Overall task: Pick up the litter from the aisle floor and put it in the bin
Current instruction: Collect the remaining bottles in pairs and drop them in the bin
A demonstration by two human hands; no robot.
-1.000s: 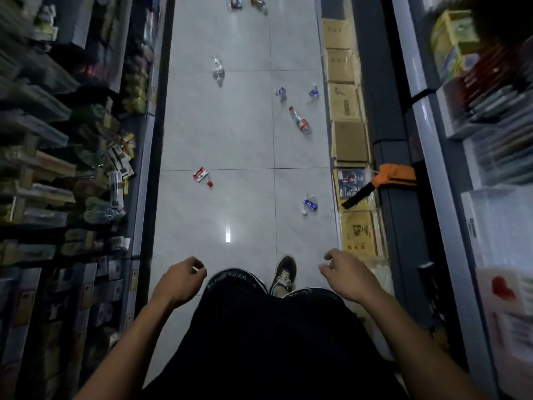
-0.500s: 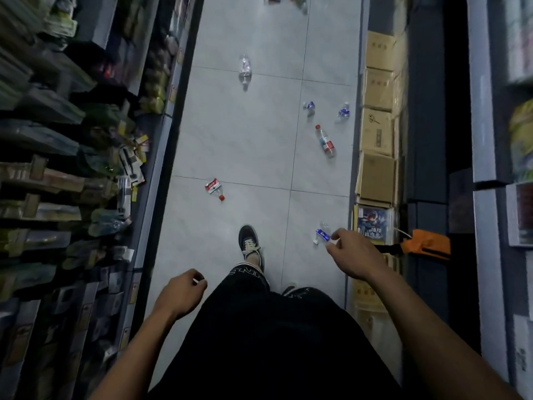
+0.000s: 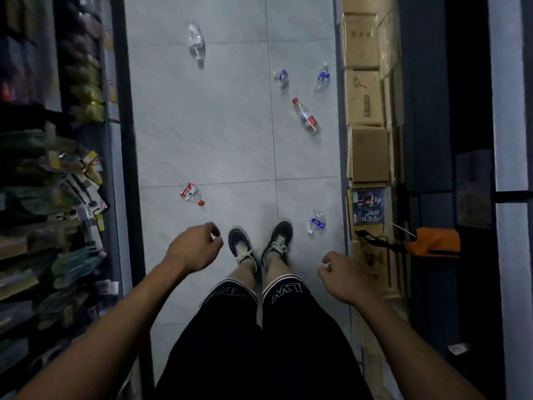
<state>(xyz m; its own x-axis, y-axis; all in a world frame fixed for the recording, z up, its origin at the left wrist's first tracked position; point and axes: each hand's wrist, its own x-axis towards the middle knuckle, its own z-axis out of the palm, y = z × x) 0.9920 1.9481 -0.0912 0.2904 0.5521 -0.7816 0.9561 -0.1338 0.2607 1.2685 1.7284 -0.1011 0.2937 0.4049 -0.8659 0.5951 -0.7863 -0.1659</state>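
Several crushed plastic bottles lie on the grey tiled aisle floor. A blue-labelled bottle (image 3: 316,220) lies just right of my right shoe. A red-labelled crushed bottle (image 3: 191,194) lies ahead to the left. Farther off are a red-capped bottle (image 3: 305,116), two small blue-labelled bottles (image 3: 282,77) (image 3: 323,76) and a clear bottle (image 3: 196,43). My left hand (image 3: 196,246) hangs over the floor with fingers loosely curled, holding nothing. My right hand (image 3: 343,277) hangs the same way, near the right-hand boxes. No bin is in view.
Stocked shelves (image 3: 57,180) line the left side. Cardboard boxes (image 3: 366,154) are stacked along the right edge, with an orange pouch (image 3: 435,242) and black strap by a dark shelf unit. My feet (image 3: 259,243) stand side by side mid-aisle.
I have stepped forward; both feet now stand together and the bottles are nearer. My right hand dropped back from near the blue-labelled bottle to my side. Both hands hold nothing.
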